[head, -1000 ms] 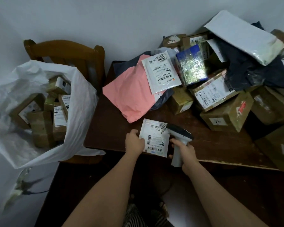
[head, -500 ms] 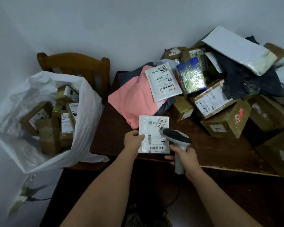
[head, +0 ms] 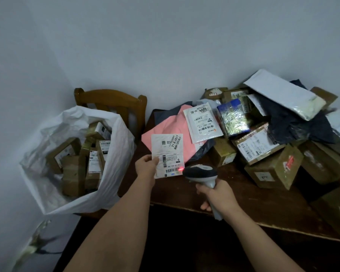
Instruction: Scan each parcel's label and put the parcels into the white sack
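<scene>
A flat white parcel [head: 167, 155] is pinched at its left edge by the left hand [head: 146, 167] above the table [head: 243, 205], long axis upright, label toward the camera. The scanner [head: 203, 176] is gripped by the right hand [head: 217, 197], nose aimed left at the lower barcode, where a red spot is seen.

- white sack [head: 114, 173], holding brown cartons with white labels
- small parcel [head: 168, 154]: white, black barcodes, a red scanner dot
- scanner [head: 201, 173]: dark grey head, light grey handle
- pink mailer [head: 165, 128]
- dark brown desk [head: 243, 203]
- blue-and-gold foil parcel [head: 234, 116]
</scene>
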